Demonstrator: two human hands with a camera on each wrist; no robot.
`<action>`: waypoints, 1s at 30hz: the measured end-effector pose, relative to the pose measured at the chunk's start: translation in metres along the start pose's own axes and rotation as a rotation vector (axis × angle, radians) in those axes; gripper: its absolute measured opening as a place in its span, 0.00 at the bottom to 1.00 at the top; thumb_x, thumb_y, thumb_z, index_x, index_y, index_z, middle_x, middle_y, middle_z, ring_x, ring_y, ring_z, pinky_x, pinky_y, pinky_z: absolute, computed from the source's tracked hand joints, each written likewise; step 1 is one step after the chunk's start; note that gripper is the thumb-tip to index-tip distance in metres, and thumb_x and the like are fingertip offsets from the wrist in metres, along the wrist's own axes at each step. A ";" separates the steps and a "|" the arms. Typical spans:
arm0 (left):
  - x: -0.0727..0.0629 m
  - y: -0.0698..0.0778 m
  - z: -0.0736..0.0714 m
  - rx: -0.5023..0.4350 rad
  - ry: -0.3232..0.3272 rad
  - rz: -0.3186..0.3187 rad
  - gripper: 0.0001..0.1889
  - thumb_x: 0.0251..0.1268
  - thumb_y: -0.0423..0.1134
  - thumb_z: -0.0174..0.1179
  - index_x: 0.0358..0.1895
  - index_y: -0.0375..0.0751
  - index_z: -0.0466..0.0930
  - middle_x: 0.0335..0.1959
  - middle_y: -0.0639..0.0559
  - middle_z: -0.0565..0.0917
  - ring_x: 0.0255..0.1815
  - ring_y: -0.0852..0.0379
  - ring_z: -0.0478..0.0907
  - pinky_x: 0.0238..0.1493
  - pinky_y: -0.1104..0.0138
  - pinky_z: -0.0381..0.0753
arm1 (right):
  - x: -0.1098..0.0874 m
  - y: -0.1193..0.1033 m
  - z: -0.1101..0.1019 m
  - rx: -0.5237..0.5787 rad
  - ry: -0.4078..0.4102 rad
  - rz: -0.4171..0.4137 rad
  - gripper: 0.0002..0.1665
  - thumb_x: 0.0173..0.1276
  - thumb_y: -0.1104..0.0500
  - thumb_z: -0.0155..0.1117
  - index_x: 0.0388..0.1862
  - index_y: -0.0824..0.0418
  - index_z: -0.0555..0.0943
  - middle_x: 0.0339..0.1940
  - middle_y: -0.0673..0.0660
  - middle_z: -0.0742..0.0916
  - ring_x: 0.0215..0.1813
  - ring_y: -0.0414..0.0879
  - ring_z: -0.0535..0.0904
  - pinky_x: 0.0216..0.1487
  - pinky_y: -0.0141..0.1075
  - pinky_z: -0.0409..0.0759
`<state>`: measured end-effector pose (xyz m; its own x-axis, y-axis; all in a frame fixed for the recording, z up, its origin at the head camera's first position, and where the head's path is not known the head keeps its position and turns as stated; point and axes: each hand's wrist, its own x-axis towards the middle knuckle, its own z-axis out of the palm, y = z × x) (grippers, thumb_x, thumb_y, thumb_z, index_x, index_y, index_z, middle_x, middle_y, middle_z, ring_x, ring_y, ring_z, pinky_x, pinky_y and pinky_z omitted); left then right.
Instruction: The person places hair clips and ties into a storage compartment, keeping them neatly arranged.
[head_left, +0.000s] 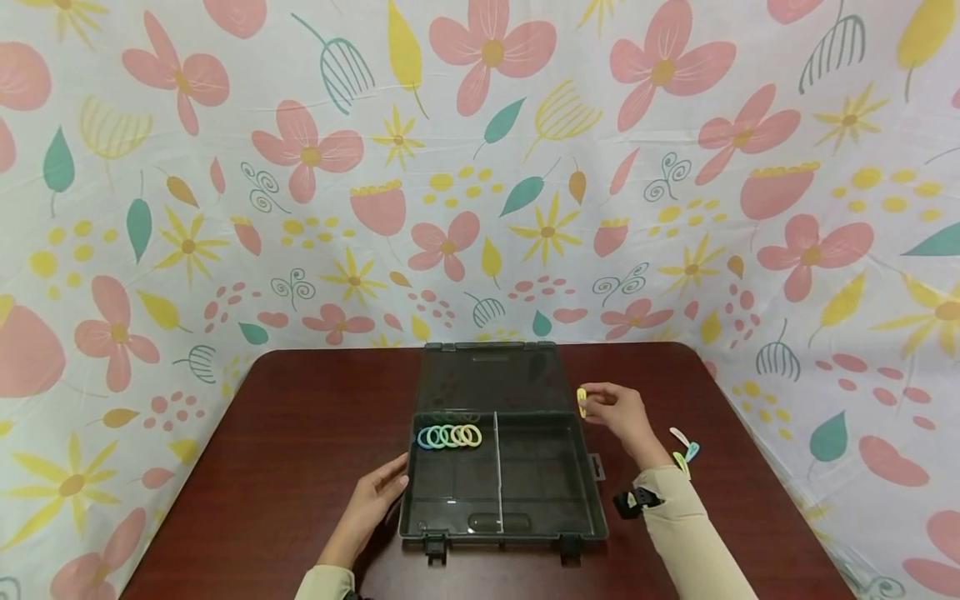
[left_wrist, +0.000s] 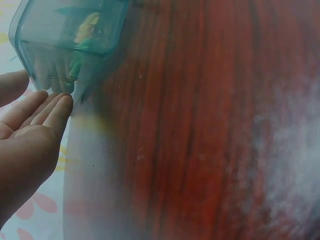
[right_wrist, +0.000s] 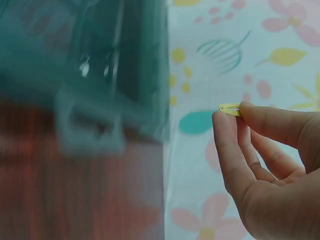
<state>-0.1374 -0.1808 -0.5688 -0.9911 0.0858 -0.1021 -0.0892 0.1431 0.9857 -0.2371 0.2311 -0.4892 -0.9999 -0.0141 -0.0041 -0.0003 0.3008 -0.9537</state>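
Observation:
My right hand [head_left: 621, 415] pinches a yellow snap hair clip [right_wrist: 229, 108] between thumb and fingertips, raised beside the box's right side. Dark see-through plastic storage box [head_left: 543, 483] lies on the table with its lid [head_left: 487, 379] laid open to the back. A white divider [head_left: 498, 475] splits the box into left and right compartments. At the back of the left compartment lies a row of several pastel rings [head_left: 450, 436]. My left hand [head_left: 371, 500] is at the box's left wall, fingers fairly straight; in the left wrist view the fingertips meet the wall.
Several hair clips [head_left: 682, 451], white, blue and yellow-green, lie on the table right of my right forearm. Two latches [head_left: 437, 547] stick out at the box's front. The dark red wooden table [head_left: 300, 433] meets a flower-patterned cloth [head_left: 480, 250] behind and at the sides.

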 end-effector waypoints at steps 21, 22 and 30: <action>-0.002 -0.003 -0.001 -0.021 0.002 0.010 0.25 0.71 0.36 0.55 0.70 0.37 0.66 0.69 0.38 0.67 0.69 0.42 0.64 0.64 0.53 0.70 | 0.005 -0.009 0.086 0.053 -0.134 0.198 0.15 0.62 0.74 0.63 0.49 0.74 0.80 0.38 0.64 0.86 0.35 0.52 0.85 0.45 0.50 0.83; -0.001 -0.003 -0.001 -0.024 0.000 0.010 0.25 0.71 0.36 0.55 0.70 0.37 0.66 0.69 0.38 0.67 0.69 0.42 0.64 0.64 0.54 0.70 | 0.005 -0.008 0.089 0.050 -0.144 0.204 0.14 0.62 0.73 0.62 0.49 0.74 0.80 0.38 0.65 0.86 0.35 0.53 0.85 0.45 0.50 0.83; 0.000 -0.002 -0.004 0.003 -0.049 0.030 0.27 0.71 0.37 0.56 0.71 0.37 0.64 0.70 0.37 0.66 0.69 0.41 0.64 0.63 0.56 0.72 | 0.007 -0.002 0.101 0.031 -0.198 0.241 0.15 0.63 0.73 0.61 0.49 0.75 0.79 0.40 0.68 0.83 0.36 0.55 0.85 0.40 0.45 0.85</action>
<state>-0.1377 -0.1848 -0.5707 -0.9872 0.1387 -0.0791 -0.0592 0.1425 0.9880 -0.2422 0.1340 -0.5177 -0.9488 -0.1320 -0.2869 0.2400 0.2888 -0.9268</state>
